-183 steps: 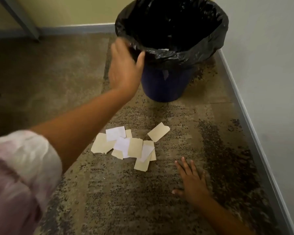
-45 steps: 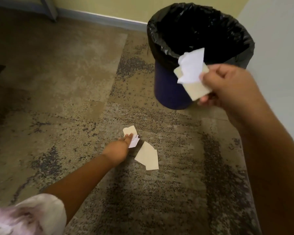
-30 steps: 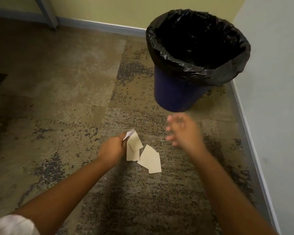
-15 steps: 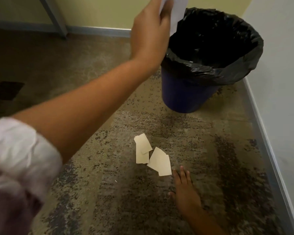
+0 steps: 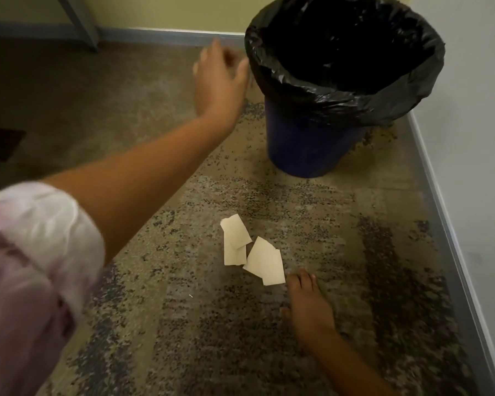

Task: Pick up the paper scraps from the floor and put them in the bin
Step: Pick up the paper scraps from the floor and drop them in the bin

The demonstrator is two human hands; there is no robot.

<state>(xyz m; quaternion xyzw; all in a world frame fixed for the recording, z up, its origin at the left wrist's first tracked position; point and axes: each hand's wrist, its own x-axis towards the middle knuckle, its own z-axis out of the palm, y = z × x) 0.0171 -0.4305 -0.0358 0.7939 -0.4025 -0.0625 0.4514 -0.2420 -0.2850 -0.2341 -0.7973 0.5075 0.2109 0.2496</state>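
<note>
The right hand (image 5: 307,307) was laid flat on the carpeted floor (image 5: 155,324), fingers straight and pointed toward the far side, with nothing held. Its fingertips lay just beside the near right corner of the paper scraps (image 5: 253,251); whether they touched that corner could not be told. From this hand the scraps lay up and slightly to the left, toward the far side. The small pile was made of a few cream pieces overlapping one another, and its long axis ran from far left to near right, so that its near end pointed at the right hand.

The left hand (image 5: 219,81) was raised at the far side, blurred, with fingers loosely spread and nothing seen in it. It was held just left of the rim of the bin (image 5: 312,150), a dark blue bucket lined with a black bag (image 5: 383,101). That hand lay well apart from the scraps, so the right hand was judged the nearer one for the coming pick. The bin stood beyond the scraps, far and to the right, close to the wall (image 5: 469,138). The remaining pieces had not yet been lifted from the floor.
</note>
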